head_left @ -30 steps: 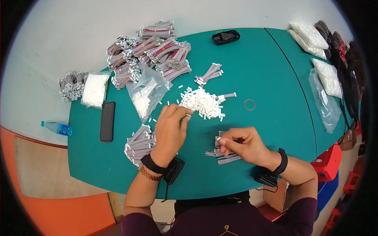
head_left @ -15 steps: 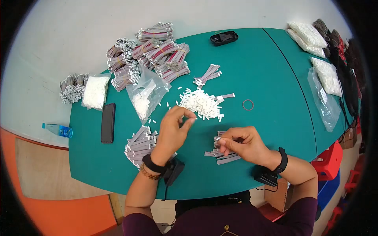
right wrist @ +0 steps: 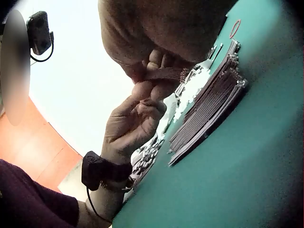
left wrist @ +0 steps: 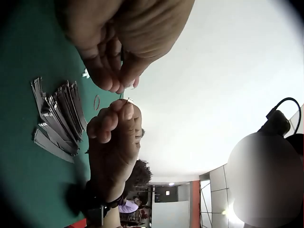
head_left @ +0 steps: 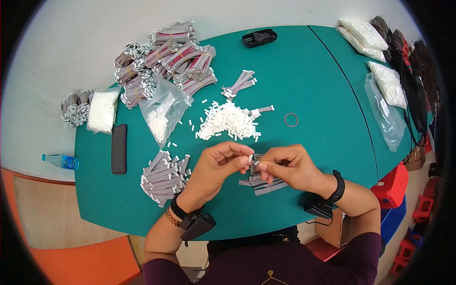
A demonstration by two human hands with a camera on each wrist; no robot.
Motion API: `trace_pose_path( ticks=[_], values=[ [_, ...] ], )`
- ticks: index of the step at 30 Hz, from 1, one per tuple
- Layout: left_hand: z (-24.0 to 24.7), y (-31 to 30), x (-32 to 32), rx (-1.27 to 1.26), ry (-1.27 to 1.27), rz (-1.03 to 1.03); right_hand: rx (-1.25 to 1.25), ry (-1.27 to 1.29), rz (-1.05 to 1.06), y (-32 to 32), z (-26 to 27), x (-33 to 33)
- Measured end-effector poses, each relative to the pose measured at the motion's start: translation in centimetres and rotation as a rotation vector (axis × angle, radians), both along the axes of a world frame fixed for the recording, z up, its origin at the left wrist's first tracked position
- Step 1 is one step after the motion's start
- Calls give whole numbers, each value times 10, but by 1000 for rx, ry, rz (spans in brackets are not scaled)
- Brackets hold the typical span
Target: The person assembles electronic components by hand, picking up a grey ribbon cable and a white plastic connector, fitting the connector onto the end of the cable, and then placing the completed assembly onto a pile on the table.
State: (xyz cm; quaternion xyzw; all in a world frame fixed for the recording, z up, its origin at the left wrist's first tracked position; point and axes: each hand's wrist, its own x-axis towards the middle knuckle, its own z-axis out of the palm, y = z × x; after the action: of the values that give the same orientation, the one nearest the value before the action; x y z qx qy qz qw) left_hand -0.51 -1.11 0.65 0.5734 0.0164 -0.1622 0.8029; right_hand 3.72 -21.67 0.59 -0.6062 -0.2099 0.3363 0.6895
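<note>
My left hand [head_left: 214,170] pinches a small white connector housing [head_left: 251,157] between thumb and forefinger. Facing it, my right hand [head_left: 293,170] holds a flat grey ribbon cable [right wrist: 164,73], its end poking out at the fingertips. Both hands' fingertips meet over the table in the head view; the left wrist view has a small gap between them. Under the right hand lies a stack of grey ribbon cables [head_left: 270,188]. Beyond the hands is a heap of loose white housings [head_left: 227,121]. Left of the left hand, ribbon cables with white ends [head_left: 164,178] lie fanned out.
Bundled cables [head_left: 183,59] are piled at the back left, near an open plastic bag [head_left: 164,111], a full white bag [head_left: 102,111] and a phone [head_left: 119,148]. A red rubber band [head_left: 290,119] and a black case [head_left: 259,37] lie farther back. More bags [head_left: 388,85] sit right.
My left hand has come away from the heap, moving right and nearer to me with the white housing, up to the right hand's fingertips. The right hand keeps its pinch. The head view has shifted slightly.
</note>
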Motion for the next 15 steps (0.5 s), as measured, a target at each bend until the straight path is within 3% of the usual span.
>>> trace_pose_path(
  ticks=[15],
  values=[
    [0, -2, -2, -20, 28, -32, 0, -12, 28, -1, -4, 0]
  ],
)
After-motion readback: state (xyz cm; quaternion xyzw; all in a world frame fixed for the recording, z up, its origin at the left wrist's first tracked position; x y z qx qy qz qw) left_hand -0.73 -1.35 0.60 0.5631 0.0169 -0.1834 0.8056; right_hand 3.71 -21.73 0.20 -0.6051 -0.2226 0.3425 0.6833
